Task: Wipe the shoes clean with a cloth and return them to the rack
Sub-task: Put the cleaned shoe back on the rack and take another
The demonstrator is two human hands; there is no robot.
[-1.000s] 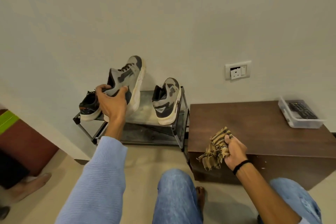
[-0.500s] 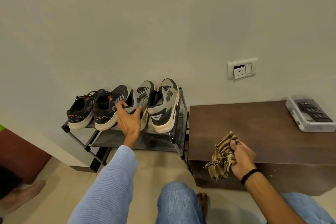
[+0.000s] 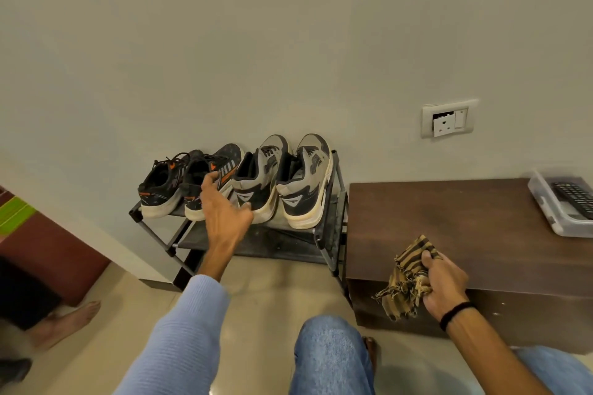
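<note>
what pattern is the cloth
The cloth has tan and dark stripes, seen in the head view.

Four shoes stand in a row on the top shelf of the rack (image 3: 333,224) at mid-frame. The black pair (image 3: 160,189) is on the left and the grey pair (image 3: 305,189) on the right, heels toward the camera. The left hand (image 3: 224,215) is spread in front of them, its fingers (image 3: 210,178) at the inner black shoe. At lower right the right hand (image 3: 444,282) grips a striped cloth (image 3: 407,279) over the front edge of the brown counter (image 3: 449,218) — a tray (image 3: 552,212) sits at its far right.
</note>
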